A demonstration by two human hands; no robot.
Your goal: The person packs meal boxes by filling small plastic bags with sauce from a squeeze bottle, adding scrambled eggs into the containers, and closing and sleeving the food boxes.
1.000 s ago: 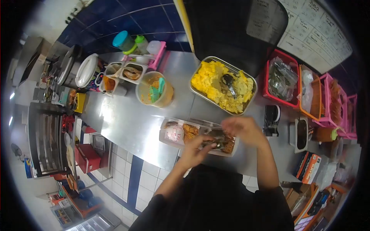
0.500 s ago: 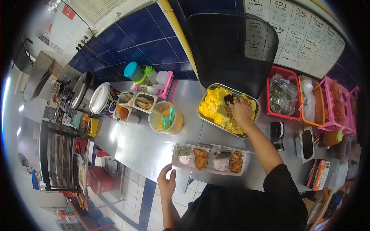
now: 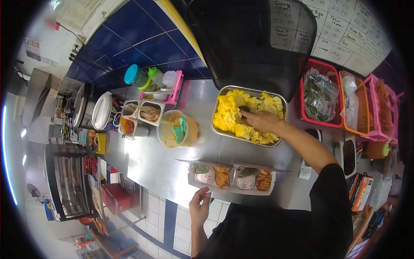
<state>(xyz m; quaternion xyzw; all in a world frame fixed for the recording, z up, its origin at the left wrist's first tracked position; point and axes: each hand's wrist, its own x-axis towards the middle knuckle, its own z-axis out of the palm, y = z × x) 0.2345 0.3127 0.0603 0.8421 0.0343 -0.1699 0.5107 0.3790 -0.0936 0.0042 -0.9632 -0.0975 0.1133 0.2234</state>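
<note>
A steel tray point(image 3: 246, 139) of yellow scrambled egg point(image 3: 228, 114) stands at the back of the counter. My right hand point(image 3: 265, 121) reaches into it, fingers closed around a dark utensil point(image 3: 244, 109) that looks like a spoon or scoop; its far end is partly sunk in the egg. In front are two open paper boxes, a left box point(image 3: 207, 183) and a right box point(image 3: 254, 188), each with a wrapped rice portion, a fried brown piece and a green packet. Beside the left box's front edge, my left hand point(image 3: 200, 208) is loosely curled, thumb apart, holding nothing visible.
A round plastic tub point(image 3: 189, 136) with a turquoise scoop stands left of the tray, beside small steel pans point(image 3: 151, 113). Behind the tray rises a dark lid point(image 3: 254, 47). A red basket point(image 3: 321, 122) of bagged leaves is at the right.
My right hand has moved left through the egg with the utensil. My left hand has shifted slightly right along the boxes, its fingers more curled. The camera view has tilted and shifted.
</note>
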